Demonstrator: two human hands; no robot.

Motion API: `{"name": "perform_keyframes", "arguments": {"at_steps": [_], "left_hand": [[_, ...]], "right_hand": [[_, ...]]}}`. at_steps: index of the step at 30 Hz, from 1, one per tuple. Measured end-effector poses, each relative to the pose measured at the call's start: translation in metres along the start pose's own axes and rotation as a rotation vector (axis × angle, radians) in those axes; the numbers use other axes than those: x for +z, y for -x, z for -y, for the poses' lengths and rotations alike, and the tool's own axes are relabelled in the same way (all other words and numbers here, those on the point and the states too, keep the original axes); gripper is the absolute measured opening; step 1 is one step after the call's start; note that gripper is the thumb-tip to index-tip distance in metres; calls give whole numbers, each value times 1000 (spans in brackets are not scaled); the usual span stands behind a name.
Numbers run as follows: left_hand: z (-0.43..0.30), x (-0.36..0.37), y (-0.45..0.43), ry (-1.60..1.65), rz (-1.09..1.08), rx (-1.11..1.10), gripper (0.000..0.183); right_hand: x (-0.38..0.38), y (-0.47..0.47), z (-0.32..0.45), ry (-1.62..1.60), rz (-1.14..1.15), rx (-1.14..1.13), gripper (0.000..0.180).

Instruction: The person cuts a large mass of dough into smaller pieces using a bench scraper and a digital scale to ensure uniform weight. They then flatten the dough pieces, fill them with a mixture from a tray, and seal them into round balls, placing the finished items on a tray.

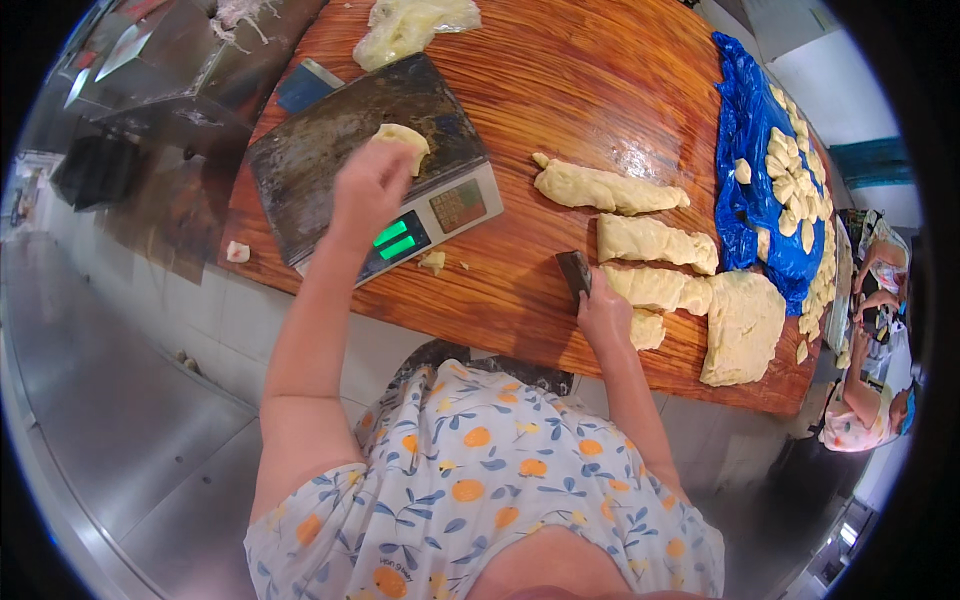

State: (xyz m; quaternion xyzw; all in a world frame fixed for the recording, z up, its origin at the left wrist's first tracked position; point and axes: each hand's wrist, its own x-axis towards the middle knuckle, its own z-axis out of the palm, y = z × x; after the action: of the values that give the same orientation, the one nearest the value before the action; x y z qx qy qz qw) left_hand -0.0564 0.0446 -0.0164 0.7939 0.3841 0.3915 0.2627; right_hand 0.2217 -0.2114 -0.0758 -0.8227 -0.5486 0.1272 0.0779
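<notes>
My left hand (375, 180) is over the dark tray of a digital scale (465, 202), its fingers at a piece of pale dough (405, 139); whether they grip it is unclear. The scale's display is lit green. My right hand (606, 307) grips a dough scraper (576, 274) near the table's front edge. Just beyond and right of it lie a thin dough strip (607, 187), a thicker strip (656, 244) and another strip (652, 289) that touches a large dough slab (742, 330). A small dough block (647, 328) sits below that strip.
Many cut dough pieces (795, 180) lie on and beside blue plastic sheeting (739, 142) at the right of the wooden table (510, 277). A clear plastic bag (412, 30) lies at the back. Dough scraps are near the scale. Two people work at far right.
</notes>
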Motion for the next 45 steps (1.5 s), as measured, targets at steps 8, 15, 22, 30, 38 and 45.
{"name": "perform_keyframes", "arguments": {"at_steps": [8,15,22,30,38,45], "left_hand": [[10,52,120,-335,468,132,27],[21,67,160,-198,246,-158,26],[12,77,161,99,161,-457,24],[16,71,173,-46,157,-322,19],[21,64,172,-227,249,-176,14],[-5,6,19,4,-378,-96,5]], "right_hand": [[1,-7,3,-7,40,2,39],[1,-6,22,-105,7,-89,29],[2,-18,99,-279,90,-290,27],[21,-31,137,-104,257,-409,19],[27,-28,136,-5,362,-430,23],[12,-2,107,15,377,-355,23]]}}
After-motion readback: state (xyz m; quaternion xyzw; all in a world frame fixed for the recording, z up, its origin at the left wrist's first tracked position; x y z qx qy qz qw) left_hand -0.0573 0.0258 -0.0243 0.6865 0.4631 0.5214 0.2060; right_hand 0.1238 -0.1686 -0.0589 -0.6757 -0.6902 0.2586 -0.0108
